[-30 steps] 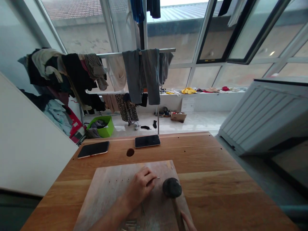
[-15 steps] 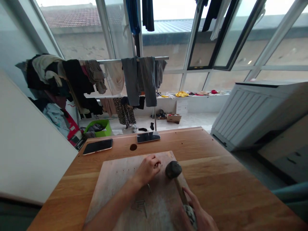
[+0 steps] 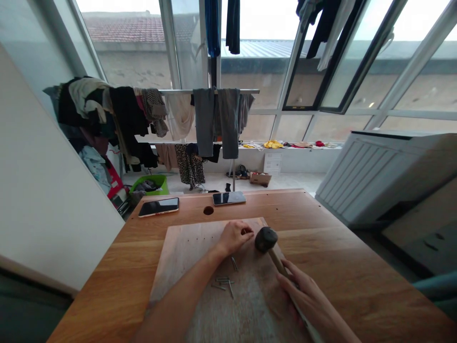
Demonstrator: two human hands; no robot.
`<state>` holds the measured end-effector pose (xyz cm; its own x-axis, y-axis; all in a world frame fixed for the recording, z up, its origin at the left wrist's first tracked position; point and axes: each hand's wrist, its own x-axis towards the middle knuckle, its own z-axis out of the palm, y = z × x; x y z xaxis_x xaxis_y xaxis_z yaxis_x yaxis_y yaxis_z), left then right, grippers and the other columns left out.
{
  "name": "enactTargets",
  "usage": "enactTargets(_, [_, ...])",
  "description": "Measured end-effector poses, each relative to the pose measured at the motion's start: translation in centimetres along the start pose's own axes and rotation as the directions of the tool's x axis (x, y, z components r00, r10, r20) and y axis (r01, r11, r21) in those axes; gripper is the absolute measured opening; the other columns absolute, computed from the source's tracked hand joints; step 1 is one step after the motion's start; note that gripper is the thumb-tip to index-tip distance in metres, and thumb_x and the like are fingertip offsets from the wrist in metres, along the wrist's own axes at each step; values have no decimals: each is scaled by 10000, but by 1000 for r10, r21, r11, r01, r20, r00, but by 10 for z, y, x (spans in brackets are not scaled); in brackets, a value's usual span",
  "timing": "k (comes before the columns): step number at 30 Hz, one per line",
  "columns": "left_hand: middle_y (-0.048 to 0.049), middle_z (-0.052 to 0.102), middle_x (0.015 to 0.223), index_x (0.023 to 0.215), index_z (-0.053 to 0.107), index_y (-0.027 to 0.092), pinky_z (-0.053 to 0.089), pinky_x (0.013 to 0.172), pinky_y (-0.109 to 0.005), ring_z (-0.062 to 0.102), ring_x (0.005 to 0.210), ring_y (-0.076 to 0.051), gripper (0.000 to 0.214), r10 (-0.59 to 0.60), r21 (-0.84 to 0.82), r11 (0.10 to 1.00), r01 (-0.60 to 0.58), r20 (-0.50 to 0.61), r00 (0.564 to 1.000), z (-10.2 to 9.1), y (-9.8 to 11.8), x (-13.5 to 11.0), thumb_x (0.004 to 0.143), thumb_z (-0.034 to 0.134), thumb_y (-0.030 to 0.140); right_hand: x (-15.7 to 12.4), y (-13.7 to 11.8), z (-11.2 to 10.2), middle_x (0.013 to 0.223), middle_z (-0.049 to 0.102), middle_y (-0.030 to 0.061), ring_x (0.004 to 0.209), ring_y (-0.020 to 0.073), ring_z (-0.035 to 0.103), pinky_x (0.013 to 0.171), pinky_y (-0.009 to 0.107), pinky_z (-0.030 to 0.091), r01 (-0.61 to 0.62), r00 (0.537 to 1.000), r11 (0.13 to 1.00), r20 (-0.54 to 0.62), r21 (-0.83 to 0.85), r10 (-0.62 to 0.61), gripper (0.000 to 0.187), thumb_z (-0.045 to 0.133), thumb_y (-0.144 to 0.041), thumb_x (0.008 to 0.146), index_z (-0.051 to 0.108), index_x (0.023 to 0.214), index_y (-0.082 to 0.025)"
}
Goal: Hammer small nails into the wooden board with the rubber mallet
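Observation:
My left hand (image 3: 236,238) is closed in a pinch near the far right corner of a worn wooden board (image 3: 178,267). Between its fingertips is what looks like a thin nail, mostly hidden. My right hand (image 3: 300,288) is wrapped around the wooden handle of a rubber mallet (image 3: 266,239). The mallet's black head hovers just right of my left fingers. Several loose nails (image 3: 224,282) lie on the board in front of my left forearm, and another nail (image 3: 234,263) lies close to the wrist. A row of small dark dots marks the board's far left part.
The board rests on a wooden table (image 3: 342,276). Two phones, a left one (image 3: 159,206) and a right one (image 3: 229,198), lie by the far edge, with a round hole (image 3: 208,210) between them. Beyond stand a laundry rack (image 3: 214,91) and a green basket (image 3: 162,185).
The camera view has shifted, so the table and board appear further right. The mallet head remains beside my left hand, which still pinches at the board's far right corner.

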<state>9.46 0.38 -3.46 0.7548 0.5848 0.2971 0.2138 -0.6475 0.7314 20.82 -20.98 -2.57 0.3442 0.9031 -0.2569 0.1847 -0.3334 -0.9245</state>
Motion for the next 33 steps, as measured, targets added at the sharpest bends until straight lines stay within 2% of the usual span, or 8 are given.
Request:
enactTargets(4, [-54, 713, 804, 857, 764, 128, 467, 657, -240, 622, 679, -149, 143, -20, -4, 1000, 20, -1, 1000, 1, -2, 1, 803, 705, 247, 5, -15, 9, 517, 461, -117, 346, 84, 436, 331, 190, 356, 83, 988, 996, -137, 36, -78, 520, 519, -550, 853, 504, 1210, -172])
enactTargets(7, [-38, 713, 795, 894, 761, 140, 472, 657, -230, 619, 676, -139, 141, -36, -25, 999, 36, 15, 999, 1, -3, 2, 787, 700, 209, 13, -32, 14, 545, 469, -106, 354, 76, 423, 336, 194, 356, 117, 971, 984, -225, 132, -85, 419, 531, -563, 839, 536, 1046, -199])
enactTargets(10, [-27, 707, 788, 857, 764, 156, 472, 659, -219, 611, 671, -127, 109, -33, -46, 998, 33, 0, 999, 2, -3, 3, 787, 682, 176, 26, -45, 17, 591, 523, -81, 376, 74, 443, 338, 194, 348, 154, 959, 958, -270, 243, -86, 338, 561, -545, 819, 533, 907, -220])
enactTargets(13, [-24, 705, 784, 851, 763, 162, 471, 648, -214, 613, 665, -124, 106, -29, -57, 998, 29, -9, 1000, 4, -4, 2, 775, 691, 173, 36, -47, 20, 532, 517, -80, 381, 88, 450, 349, 198, 354, 162, 955, 948, -286, 276, -80, 307, 571, -526, 811, 532, 854, -225])
enactTargets(16, [-9, 702, 734, 900, 754, 164, 465, 623, -210, 611, 637, -121, 145, -66, -69, 996, 65, -11, 998, 6, -4, 1, 765, 704, 187, 41, -43, 25, 480, 482, -94, 362, 92, 423, 337, 200, 348, 147, 958, 940, -281, 308, -57, 307, 590, -511, 795, 532, 890, -225])
enactTargets(19, [1, 697, 707, 879, 748, 163, 451, 597, -205, 602, 614, -116, 130, -97, -71, 993, 95, -26, 995, 6, -5, 1, 762, 711, 206, 39, -40, 28, 557, 507, -96, 378, 85, 440, 326, 192, 354, 141, 960, 929, -278, 341, -44, 354, 614, -508, 783, 517, 981, -231])
enactTargets(23, [-6, 693, 716, 819, 755, 159, 444, 618, -211, 593, 631, -117, 79, -53, -73, 996, 51, -23, 998, 5, -6, 1, 761, 711, 187, 34, -39, 28, 646, 573, -85, 377, 74, 449, 307, 184, 347, 143, 963, 914, -267, 381, -39, 415, 625, -520, 779, 484, 1060, -249])
enactTargets(33, [-8, 652, 710, 772, 766, 151, 408, 604, -215, 560, 639, -115, 42, -44, -100, 994, 39, -45, 998, 6, -5, 1, 760, 731, 170, 31, -40, 30, 591, 572, -88, 317, 60, 418, 264, 162, 330, 123, 982, 884, -187, 451, -42, 436, 614, -533, 793, 491, 1091, -241])
